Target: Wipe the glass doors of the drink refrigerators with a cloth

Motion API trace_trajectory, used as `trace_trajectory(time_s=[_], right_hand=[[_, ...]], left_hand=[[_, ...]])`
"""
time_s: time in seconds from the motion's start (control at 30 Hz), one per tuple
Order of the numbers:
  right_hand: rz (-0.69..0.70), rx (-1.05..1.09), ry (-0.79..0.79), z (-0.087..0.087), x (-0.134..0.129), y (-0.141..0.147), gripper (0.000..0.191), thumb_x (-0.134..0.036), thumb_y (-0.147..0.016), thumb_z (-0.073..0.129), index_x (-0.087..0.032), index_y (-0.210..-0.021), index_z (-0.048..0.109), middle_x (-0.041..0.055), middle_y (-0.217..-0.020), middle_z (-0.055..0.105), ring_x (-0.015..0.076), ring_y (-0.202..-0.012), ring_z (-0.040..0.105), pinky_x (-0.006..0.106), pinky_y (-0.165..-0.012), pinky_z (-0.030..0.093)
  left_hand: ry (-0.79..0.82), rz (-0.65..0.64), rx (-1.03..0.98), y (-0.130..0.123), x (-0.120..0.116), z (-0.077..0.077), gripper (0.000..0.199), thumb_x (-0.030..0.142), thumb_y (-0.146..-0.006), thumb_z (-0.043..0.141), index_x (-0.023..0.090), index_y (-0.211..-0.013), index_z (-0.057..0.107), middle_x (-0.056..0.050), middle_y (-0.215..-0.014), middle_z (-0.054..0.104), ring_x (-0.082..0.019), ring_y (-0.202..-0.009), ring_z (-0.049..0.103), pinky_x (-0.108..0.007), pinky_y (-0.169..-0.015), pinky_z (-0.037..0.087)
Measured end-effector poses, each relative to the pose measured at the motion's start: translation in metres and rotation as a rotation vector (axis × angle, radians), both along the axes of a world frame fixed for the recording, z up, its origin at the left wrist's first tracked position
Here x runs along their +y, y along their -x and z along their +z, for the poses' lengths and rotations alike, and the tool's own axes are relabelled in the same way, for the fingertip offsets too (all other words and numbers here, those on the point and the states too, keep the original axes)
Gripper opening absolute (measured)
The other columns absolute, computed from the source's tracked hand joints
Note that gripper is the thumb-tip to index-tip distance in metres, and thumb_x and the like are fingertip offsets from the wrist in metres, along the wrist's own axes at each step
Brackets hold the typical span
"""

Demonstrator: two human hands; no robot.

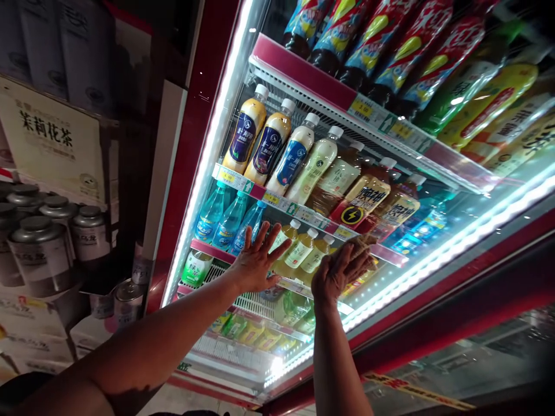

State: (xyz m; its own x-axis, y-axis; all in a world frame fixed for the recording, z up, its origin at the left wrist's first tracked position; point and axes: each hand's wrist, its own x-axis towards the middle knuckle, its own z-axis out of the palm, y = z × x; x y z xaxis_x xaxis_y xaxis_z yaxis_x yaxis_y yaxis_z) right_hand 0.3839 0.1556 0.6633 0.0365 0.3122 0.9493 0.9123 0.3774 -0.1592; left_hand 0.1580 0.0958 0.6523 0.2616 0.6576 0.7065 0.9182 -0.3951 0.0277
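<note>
In the head view my left hand (255, 260) is raised with its fingers spread and holds nothing. It is in front of the lower shelves of a lit drinks fridge (303, 217), between blue bottles (229, 218) and small pale-yellow drink bottles (300, 249). Whether its palm touches a glass door, I cannot tell. Further right, my right hand (336, 274) has its fingers over a crumpled brown cloth (367, 245), pressed along the shelf-edge area. Part of the cloth is hidden under the fingers.
Milk-tea bottles (277, 141) line the middle shelf, with red-labelled bottles (377, 37) above. A bright light strip (208, 138) edges the fridge. Metal tea tins (41, 248) and a tea box (52, 144) stand at left. Another glass-fronted case (455, 346) is at lower right.
</note>
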Motion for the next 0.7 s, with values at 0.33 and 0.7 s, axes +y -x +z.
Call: trace_trajectory(time_s=[0.33,0.7], right_hand=[[0.047,-0.147,0.105,-0.02,-0.012,0.02,0.06,-0.038,-0.1,0.047,-0.02,-0.157,0.041,0.0235,-0.171,0.021,0.0402,-0.16,0.012,0.079,-0.116,0.023],[0.053,-0.184,0.158,-0.01,-0.012,0.062,0.061,-0.041,-0.1,0.045,-0.023,-0.158,0.042,0.0191,-0.174,0.015,0.0403,-0.162,0.001,0.08,-0.116,0.016]], left_hand=[[-0.081,-0.023,0.047,0.019,-0.009,0.0,0.091,0.054,-0.087,0.07,0.029,-0.165,0.029,-0.008,-0.175,0.015,-0.035,-0.161,0.015,-0.059,-0.13,0.01],[-0.233,-0.078,-0.073,0.049,-0.025,0.017,0.046,0.031,-0.1,0.052,0.027,-0.146,0.057,-0.002,-0.165,0.043,-0.018,-0.155,0.034,-0.046,-0.129,0.019]])
